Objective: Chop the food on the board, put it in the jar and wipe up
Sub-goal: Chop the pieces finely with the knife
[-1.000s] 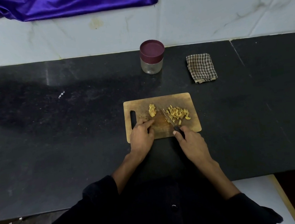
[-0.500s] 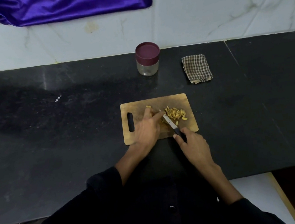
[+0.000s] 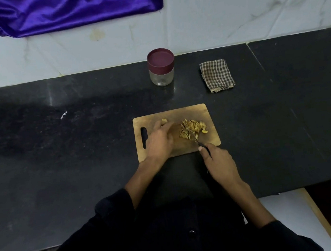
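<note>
1. While the right hand grips the knife, its blade lies in the chopped food.
2. The left hand, fingers extended, touches an uncut piece on the cutting board.
3. At twelve o'clock stands the lidded jar; at one o'clock, the checked cloth.

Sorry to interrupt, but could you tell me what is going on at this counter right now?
A person is chopping food on a wooden cutting board. The right hand grips a small knife whose blade reaches into the pile of chopped pieces, and the left hand rests on the board beside one uncut piece. The jar has its lid on, and the checked cloth lies folded beyond the board.
</note>
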